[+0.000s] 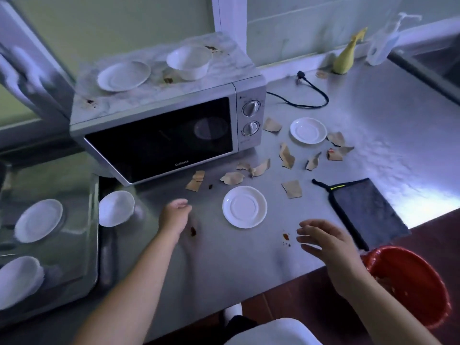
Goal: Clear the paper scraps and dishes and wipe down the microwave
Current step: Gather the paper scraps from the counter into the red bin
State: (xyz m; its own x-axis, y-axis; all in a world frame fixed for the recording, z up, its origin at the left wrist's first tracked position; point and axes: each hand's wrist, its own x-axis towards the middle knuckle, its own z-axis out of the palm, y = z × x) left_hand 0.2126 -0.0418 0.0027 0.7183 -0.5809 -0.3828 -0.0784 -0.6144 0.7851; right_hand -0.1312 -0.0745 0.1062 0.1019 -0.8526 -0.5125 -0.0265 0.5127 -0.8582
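Right hand [321, 241] spread, empty; left hand [175, 217] loosely curled, empty, fingertips blurred; bowl [17, 280] at far left cut off

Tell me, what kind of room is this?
Most likely a kitchen, perhaps a shared or workplace one: a microwave stands on a steel counter, with white plates and a grey cloth lying nearby.

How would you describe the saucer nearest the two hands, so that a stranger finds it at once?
Find the silver microwave on the steel counter. In front of its right corner, past the brown paper scraps, lies a white saucer. Unlike the saucer beside the knobs, it lies nearer the person.
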